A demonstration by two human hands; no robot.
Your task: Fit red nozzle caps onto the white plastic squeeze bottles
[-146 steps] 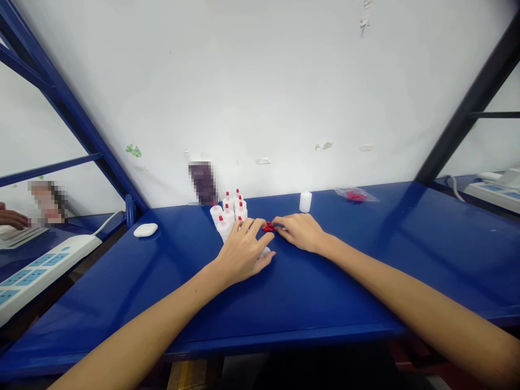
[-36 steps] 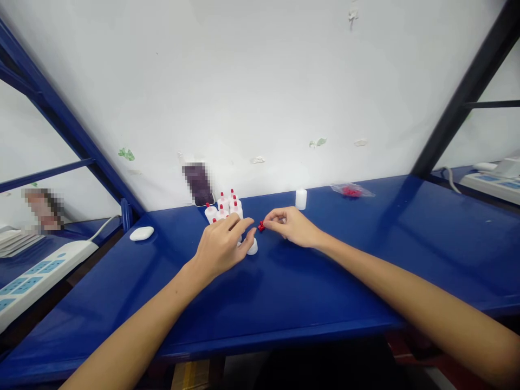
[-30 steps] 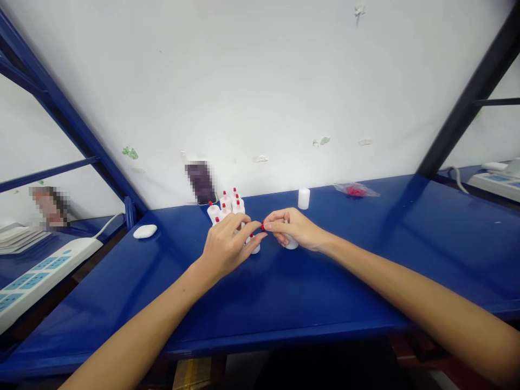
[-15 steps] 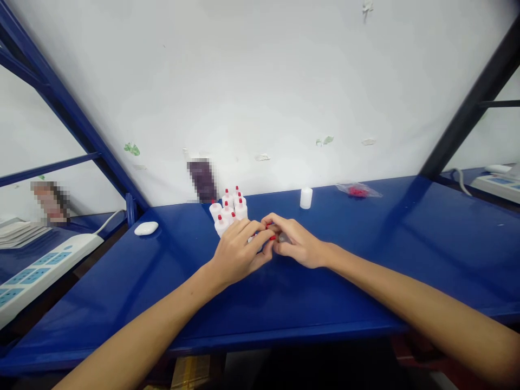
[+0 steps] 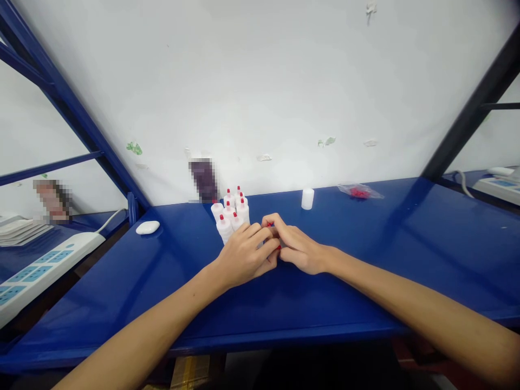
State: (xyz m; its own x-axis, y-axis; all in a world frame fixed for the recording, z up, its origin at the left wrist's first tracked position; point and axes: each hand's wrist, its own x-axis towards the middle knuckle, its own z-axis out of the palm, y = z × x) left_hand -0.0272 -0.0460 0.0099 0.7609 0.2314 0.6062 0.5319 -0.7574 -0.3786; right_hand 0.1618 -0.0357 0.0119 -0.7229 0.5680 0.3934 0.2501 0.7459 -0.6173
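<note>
My left hand (image 5: 252, 252) is closed, its fingertips pinching a small red cap (image 5: 279, 247). My right hand (image 5: 303, 249) curls in from the other side, and the two hands meet above the table. What sits inside the right fingers is mostly hidden; another bit of red (image 5: 269, 223) shows by its index fingertip. Just behind the left hand, several white bottles (image 5: 224, 230) with red tips stand upright in a tight group. Farther right, a lone white cylindrical container (image 5: 307, 199) stands by itself.
A clear plastic bag (image 5: 359, 192) with red pieces lies at the back right of the blue table (image 5: 365, 260). A white rounded case (image 5: 148, 227) rests on the left. A power strip (image 5: 49, 265) lies beyond the blue frame post (image 5: 77, 103). A wall closes off the back.
Both hands have shifted slightly toward me and drawn closer together. The pale, translucent thing seen between the right fingers is now mostly covered. The view has shifted slightly.
</note>
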